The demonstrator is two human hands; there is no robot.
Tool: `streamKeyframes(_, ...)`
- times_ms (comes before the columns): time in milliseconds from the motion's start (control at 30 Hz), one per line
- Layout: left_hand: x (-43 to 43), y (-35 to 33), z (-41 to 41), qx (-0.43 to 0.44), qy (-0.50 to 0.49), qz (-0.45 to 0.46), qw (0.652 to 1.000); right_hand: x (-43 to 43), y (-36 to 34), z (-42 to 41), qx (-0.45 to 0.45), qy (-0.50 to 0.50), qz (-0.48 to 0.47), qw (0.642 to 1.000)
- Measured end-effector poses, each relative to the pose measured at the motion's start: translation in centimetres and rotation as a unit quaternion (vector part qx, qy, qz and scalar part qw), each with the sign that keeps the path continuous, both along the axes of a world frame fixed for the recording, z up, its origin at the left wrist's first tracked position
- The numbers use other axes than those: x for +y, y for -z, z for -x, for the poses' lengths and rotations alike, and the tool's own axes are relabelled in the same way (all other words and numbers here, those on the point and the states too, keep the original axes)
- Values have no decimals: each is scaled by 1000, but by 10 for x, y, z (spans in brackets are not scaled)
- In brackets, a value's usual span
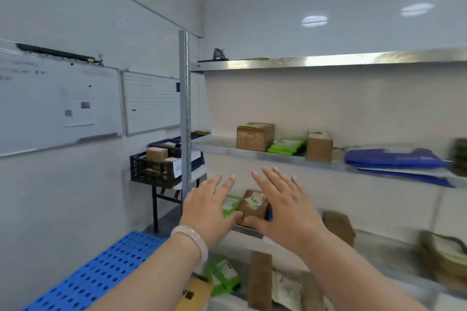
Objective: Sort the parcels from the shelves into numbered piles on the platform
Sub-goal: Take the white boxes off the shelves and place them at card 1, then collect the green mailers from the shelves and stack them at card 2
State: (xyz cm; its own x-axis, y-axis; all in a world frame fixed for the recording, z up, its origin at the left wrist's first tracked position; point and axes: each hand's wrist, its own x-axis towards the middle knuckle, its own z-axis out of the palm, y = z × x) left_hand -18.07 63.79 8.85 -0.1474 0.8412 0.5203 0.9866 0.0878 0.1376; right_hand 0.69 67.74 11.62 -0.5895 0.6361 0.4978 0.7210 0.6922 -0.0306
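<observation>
Both my hands reach toward the middle shelf of a metal rack. My left hand (208, 206) and my right hand (283, 203) are spread open, holding nothing, either side of a small brown cardboard parcel (254, 206) with white labels. A green parcel (229, 204) lies just left of it, partly hidden by my left hand. On the shelf above stand a brown box (254, 136), a green packet (286, 146), another brown box (319, 146) and blue bags (394, 159). The blue perforated platform (96, 275) lies at the lower left.
A black crate (151, 169) with boxes sits on a small table behind the rack's upright post (185, 113). More brown and green parcels (223, 275) fill the bottom shelf. Two whiteboards (58, 103) hang on the left wall.
</observation>
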Motion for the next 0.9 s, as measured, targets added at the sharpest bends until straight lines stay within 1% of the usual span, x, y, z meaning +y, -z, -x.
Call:
streamKeyframes(133,50,3,-25,-11,27,8,1000,37,16,-26,5,43,21,999)
streamKeyframes(233,86,7,-38,-41,52,19,998,70,25,-38,1,75,48,996)
streamKeyframes(333,127,10,-39,-60,75,28,995,104,21,-43,-4,106,63,992)
streamKeyframes(400,161,3,-35,-71,91,18,993,127,13,-41,10,121,63,991)
streamKeyframes(567,247,-17,-25,-88,125,5,988,195,0,-19,69,141,98,983)
streamKeyframes(667,304,-20,-12,-126,167,13,978,245,-5,-1,96,167,126,973)
streamKeyframes(800,376,-30,0,-205,212,2,956,311,-14,22,180,169,165,955)
streamKeyframes(900,415,-32,-1,-216,236,11,947,353,-17,33,255,163,191,934)
